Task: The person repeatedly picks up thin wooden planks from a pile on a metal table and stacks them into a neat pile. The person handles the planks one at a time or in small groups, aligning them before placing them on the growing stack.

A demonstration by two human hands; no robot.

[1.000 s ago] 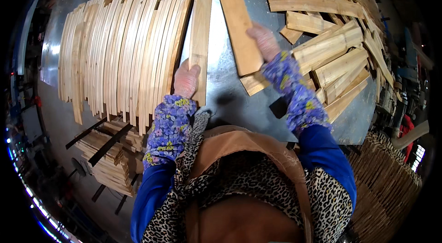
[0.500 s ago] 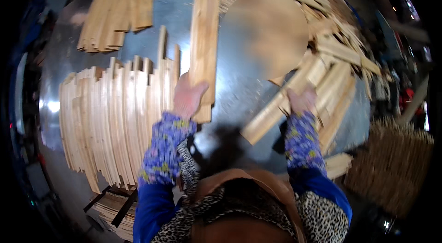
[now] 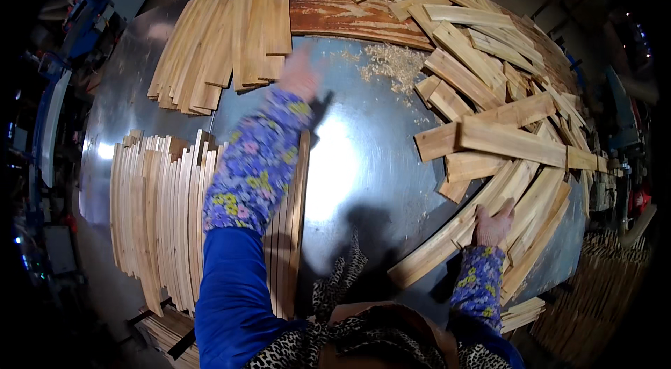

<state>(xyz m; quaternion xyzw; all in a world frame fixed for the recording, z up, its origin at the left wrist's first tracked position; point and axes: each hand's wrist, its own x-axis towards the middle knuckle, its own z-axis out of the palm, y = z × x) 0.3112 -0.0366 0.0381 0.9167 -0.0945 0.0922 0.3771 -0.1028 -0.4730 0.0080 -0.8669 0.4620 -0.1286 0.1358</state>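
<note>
My left hand (image 3: 299, 75), smeared by motion, is stretched forward at the near right corner of a group of flat boards (image 3: 255, 30). Whether its fingers touch the boards I cannot tell. More boards (image 3: 189, 54) lie fanned just left of that group. On the right, my right hand (image 3: 493, 226) rests on several long boards (image 3: 454, 229) lying slantwise, its thumb and fingers apart. Left of my body stands a row of narrow wooden strips (image 3: 171, 222) packed side by side on edge, partly covered by my left forearm.
The metal tabletop (image 3: 349, 124) carries wood shavings (image 3: 391, 68) near its far side. A jumbled heap of boards (image 3: 503, 82) covers the far right, spreading over a worn reddish-brown panel (image 3: 321, 2). Stacked wood (image 3: 594, 285) stands beyond the table's right edge.
My left hand has moved away from me, and the boards it held now lie beside the far left group. My right hand stays on the slanted boards. The whole view has shifted.
</note>
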